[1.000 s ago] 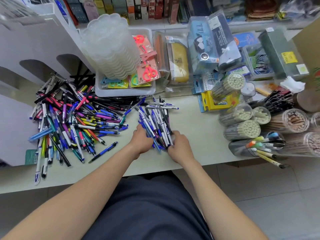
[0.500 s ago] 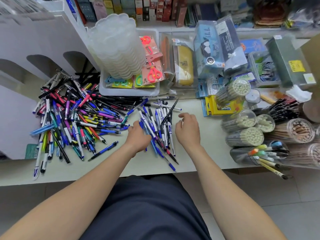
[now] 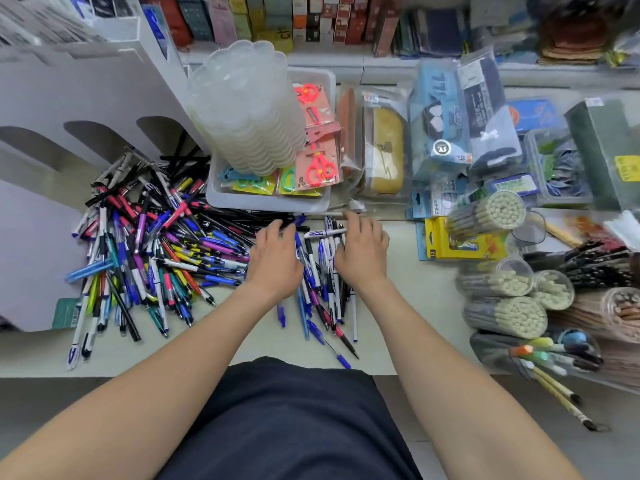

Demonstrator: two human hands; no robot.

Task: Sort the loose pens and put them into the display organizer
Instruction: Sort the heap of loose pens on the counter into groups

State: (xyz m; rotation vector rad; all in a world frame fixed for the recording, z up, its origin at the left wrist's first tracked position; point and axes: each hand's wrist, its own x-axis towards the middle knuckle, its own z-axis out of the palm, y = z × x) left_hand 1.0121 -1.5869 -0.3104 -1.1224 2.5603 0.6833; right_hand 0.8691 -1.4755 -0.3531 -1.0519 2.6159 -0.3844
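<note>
Nearest you, the sorted pens (image 3: pixel 322 282) lie in a loose row on the counter (image 3: pixel 408 306), mostly blue and white ones pointing front to back, their closest tips almost at the front edge. Your left hand (image 3: pixel 277 258) rests palm down on the left side of that row, fingers relaxed and spread and gripping nothing. Your right hand (image 3: pixel 363 254) lies the same way on the right side, fingers loose over the pens and holding none. One white pen (image 3: pixel 323 233) lies crosswise between your fingertips at the far end of the row. Left of your left hand, the big pile (image 3: pixel 149 247) of mixed pens in black, blue, pink, yellow and green spreads toward the counter's left edge. Toward the right edge, clear tubes of pencils (image 3: pixel 505 313) lie on their sides, with a yellow box (image 3: pixel 460 244) just behind them. Behind your hands, a white tray (image 3: pixel 270 202) holds carded scissors (image 3: pixel 320 168) and a stack of clear tubs (image 3: pixel 242 105). At the far left, the white organizer (image 3: pixel 69 98) stands behind the pile, and a few black pens poke into its rightmost arched slot. You cannot tell what else its slots hold.
</note>
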